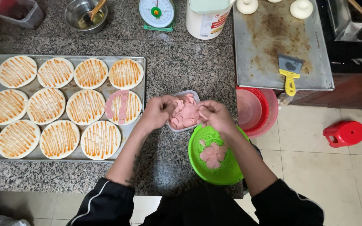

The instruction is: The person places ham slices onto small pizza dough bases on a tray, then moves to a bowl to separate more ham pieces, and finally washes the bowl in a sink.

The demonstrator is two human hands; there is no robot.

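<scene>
Pizza bases (59, 106) fill my tray (141, 75) on the surface, all sauced, only one topped with sausage slices (119, 106). Ten wait. Over the tub (184, 111), my left hand (159, 111) and right hand (212, 115) pinch slices.

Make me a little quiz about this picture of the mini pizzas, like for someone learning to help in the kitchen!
1. True or false: every dough round on the baking tray already has pink sausage slices on it.
2. Over which thing are the left hand and right hand working? A) the clear tub of sausage slices B) the weighing scale C) the red stool
3. What colour is the colander under the right arm?

Key
1. False: only the one topped dough round has slices.
2. A.
3. Green; a few sausage slices lie in it.
</scene>
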